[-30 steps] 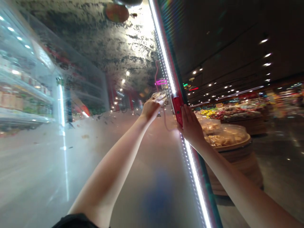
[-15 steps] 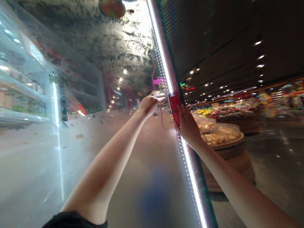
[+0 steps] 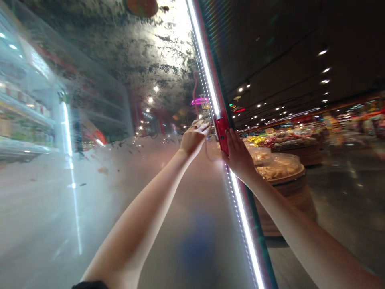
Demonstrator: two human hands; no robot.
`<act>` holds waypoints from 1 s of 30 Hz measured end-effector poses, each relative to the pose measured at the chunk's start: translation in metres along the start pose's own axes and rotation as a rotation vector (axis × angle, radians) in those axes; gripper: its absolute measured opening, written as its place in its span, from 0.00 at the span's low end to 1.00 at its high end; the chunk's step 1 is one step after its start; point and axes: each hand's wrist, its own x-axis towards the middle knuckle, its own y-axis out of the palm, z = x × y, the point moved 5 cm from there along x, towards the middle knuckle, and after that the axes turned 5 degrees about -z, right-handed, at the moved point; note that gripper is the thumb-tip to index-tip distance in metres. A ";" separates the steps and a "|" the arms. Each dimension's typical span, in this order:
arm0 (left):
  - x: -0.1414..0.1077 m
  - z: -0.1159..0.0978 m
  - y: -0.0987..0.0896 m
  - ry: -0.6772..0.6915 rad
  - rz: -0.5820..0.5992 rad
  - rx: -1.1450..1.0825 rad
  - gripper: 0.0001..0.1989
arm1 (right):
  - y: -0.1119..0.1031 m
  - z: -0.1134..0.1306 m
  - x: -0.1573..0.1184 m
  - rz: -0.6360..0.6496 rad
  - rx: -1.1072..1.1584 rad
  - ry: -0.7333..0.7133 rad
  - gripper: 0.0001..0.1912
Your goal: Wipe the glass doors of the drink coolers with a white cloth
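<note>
A fogged glass door (image 3: 168, 192) stands swung out in front of me, its lower part clouded white and its upper part streaked with wet patches. My right hand (image 3: 239, 154) grips the door's edge frame at a red section (image 3: 221, 134), fingers on the outer side and thumb on the inner. My left hand (image 3: 194, 136) is raised to the inside of the glass close to that frame. Its fingers stretch to the right, and what lies under them is hard to see. A bright light strip (image 3: 242, 208) runs along the frame above and below the red section.
Behind the glass or reflected in it are lit shelves (image 3: 27, 120) with blurred goods. To the right stands a round wooden display bin (image 3: 288, 196) with clear tubs of pale food. Farther back are more produce displays (image 3: 279, 140) and a dark shiny floor (image 3: 345, 200).
My left hand has shifted slightly right and down along the glass, its wrist more bent. My right hand keeps its hold on the door's edge. The view has turned slightly right.
</note>
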 end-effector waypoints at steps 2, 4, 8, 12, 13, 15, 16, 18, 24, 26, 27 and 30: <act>-0.001 -0.011 0.009 0.012 0.000 -0.031 0.28 | 0.000 -0.001 -0.001 0.000 -0.004 0.003 0.42; -0.006 -0.021 0.013 0.089 0.038 -0.067 0.27 | 0.000 -0.002 -0.001 0.009 -0.020 0.002 0.42; -0.017 -0.016 0.003 0.239 0.118 -0.086 0.27 | -0.001 -0.003 0.000 0.040 -0.060 0.013 0.42; -0.017 0.005 -0.014 0.117 0.077 0.016 0.26 | -0.001 -0.002 0.002 0.043 -0.074 0.015 0.41; -0.016 0.007 -0.016 0.065 0.056 0.044 0.25 | -0.001 -0.002 0.003 0.039 -0.075 0.014 0.41; -0.016 0.005 -0.015 -0.005 0.038 0.078 0.23 | -0.003 -0.002 0.004 0.029 -0.071 0.013 0.42; -0.018 0.002 -0.014 -0.006 0.048 0.080 0.23 | -0.005 -0.003 0.005 0.021 -0.066 0.012 0.42; -0.025 -0.006 -0.011 0.066 0.096 0.054 0.24 | -0.007 -0.002 0.006 0.005 -0.049 0.007 0.44; -0.050 0.014 -0.038 0.271 0.147 -0.005 0.21 | -0.010 0.032 0.010 -0.021 0.050 -0.039 0.49; -0.052 0.027 -0.050 0.170 0.063 0.020 0.24 | -0.007 0.058 0.011 0.011 0.100 -0.072 0.49; -0.053 0.031 -0.053 0.111 0.020 0.031 0.26 | -0.005 0.070 0.011 0.024 0.115 -0.087 0.48; -0.059 0.029 -0.054 0.016 -0.043 0.036 0.29 | 0.004 0.101 0.010 0.051 0.131 -0.089 0.48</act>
